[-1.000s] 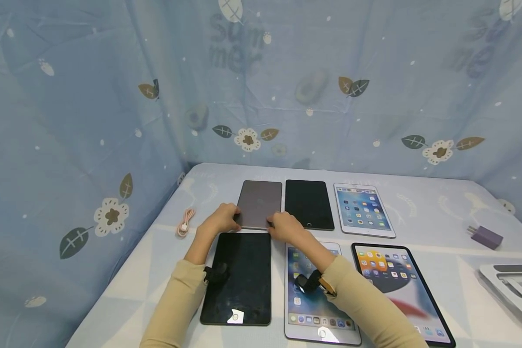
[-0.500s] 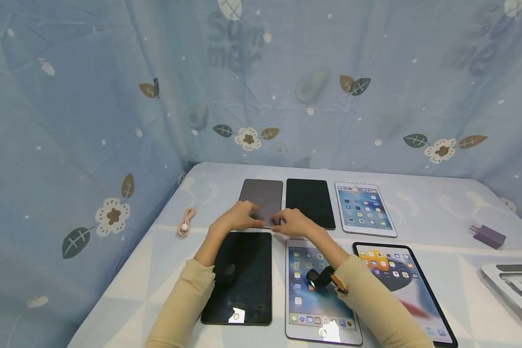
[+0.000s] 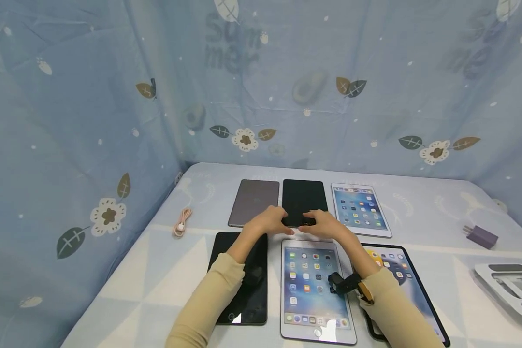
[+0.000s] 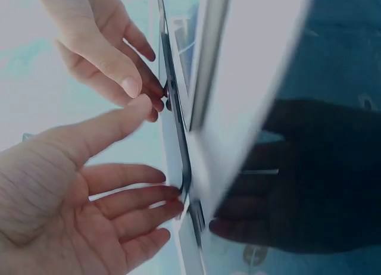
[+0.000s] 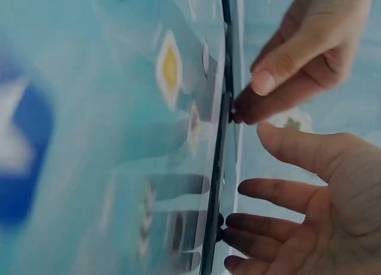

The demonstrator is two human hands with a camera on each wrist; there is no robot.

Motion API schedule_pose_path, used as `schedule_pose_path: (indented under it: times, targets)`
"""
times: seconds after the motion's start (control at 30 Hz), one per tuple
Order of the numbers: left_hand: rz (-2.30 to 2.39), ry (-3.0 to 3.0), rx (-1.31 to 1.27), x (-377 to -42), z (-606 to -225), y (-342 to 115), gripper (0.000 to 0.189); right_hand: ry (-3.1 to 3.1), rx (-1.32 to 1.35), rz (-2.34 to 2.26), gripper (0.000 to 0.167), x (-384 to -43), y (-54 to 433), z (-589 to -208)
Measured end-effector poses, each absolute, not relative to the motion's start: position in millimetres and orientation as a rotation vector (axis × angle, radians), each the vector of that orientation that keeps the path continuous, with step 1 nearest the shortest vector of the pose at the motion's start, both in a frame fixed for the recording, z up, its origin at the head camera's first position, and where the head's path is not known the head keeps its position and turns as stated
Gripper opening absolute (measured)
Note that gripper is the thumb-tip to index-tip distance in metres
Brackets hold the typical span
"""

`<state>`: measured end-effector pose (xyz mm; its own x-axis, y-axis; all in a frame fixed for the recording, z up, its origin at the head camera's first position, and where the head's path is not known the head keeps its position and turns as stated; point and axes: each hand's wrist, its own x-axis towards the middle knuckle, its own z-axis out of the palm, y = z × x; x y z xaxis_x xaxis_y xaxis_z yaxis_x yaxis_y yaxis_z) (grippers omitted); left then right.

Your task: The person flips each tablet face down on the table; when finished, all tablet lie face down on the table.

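Note:
Both hands are over the near edge of a dark-screened tablet (image 3: 303, 195) in the middle of the back row. The left hand (image 3: 269, 221) is by its near left corner, thumb extended toward the right thumb. At the near right side, the right hand (image 3: 324, 224) reaches over the screen with loosely bent fingers. Both wrist views show fairly straight, spread fingers, fingertips right at a thin dark tablet edge (image 5: 217, 174). Left of this tablet lies a grey tablet (image 3: 253, 200), back up. On the right is a white tablet (image 3: 361, 208) showing app icons.
In the front row lie a black tablet (image 3: 248, 307), a lit white-framed tablet (image 3: 309, 268) and a lit black-framed tablet (image 3: 417, 290), partly under the forearms. A pink cable (image 3: 182, 223) lies left; a purple plug adapter (image 3: 482, 237) and white tray-like object (image 3: 511, 290) lie right.
Both hands have left the near corners of the grey tablet and moved right to the dark tablet beside it. The grey tablet stays in its place.

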<state>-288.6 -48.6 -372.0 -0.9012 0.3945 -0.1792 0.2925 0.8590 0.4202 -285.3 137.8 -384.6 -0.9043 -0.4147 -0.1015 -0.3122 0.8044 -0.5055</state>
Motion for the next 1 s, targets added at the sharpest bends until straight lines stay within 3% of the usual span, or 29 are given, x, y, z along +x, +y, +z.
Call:
schedule_pose_path:
  times: [0.67,1.0]
  targets:
    - [0.552,2.9,0.452,-291.4,-395.9,-35.1,0.057,2.964,-0.219,-0.707,0.076,-287.9,169.1,-403.7]
    - [0.526,2.954,0.553,-288.2,-396.7,-27.9,0.029,2.918,-0.076,-1.054,0.071,-288.5,165.1,-411.6]
